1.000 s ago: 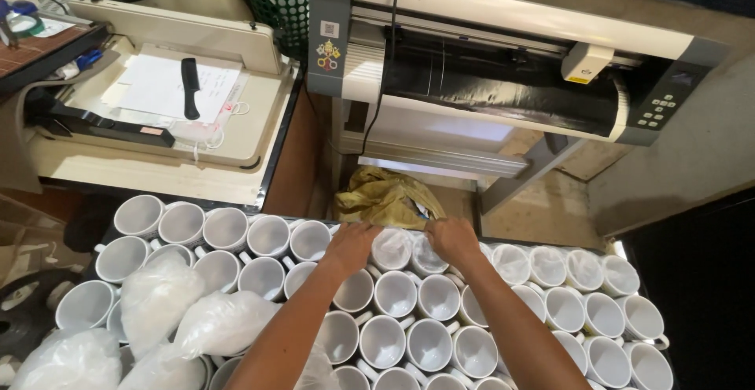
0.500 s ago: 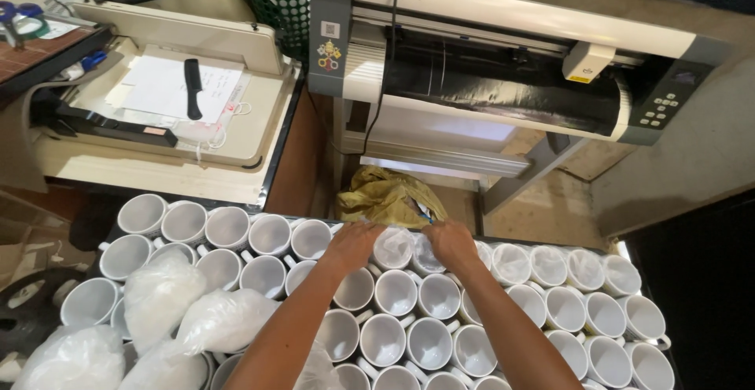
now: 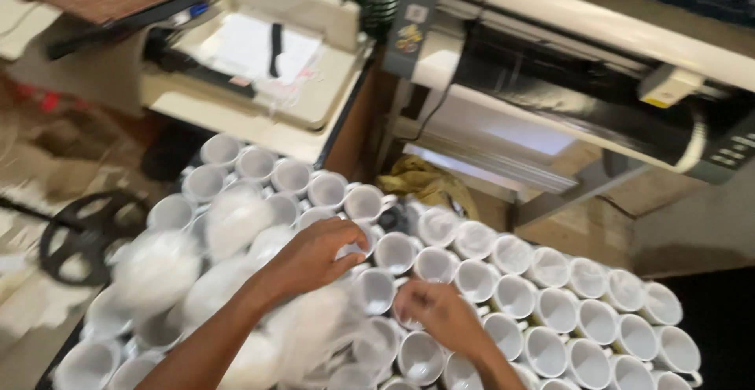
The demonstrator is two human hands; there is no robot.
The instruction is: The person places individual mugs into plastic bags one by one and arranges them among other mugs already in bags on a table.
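Reaching over tightly packed white mugs, left hand curled on rim, right hand curled, blurred

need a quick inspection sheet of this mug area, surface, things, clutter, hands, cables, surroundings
surface: hidden under the packed mugs; only a strip of floor shows at the left edge.
job's things: white mugs stand open side up in tight rows; several on the left sit inside clear plastic bags.
clutter: crumpled yellow cloth behind the rows.
grips: left hand rests its fingers on a mug rim; right hand is blurred over the mugs, its hold unclear.
cables: one dark cable hangs in front of the big roll machine.
surroundings: beige flat press with paper on it at left, black wheel-shaped part on the floor.
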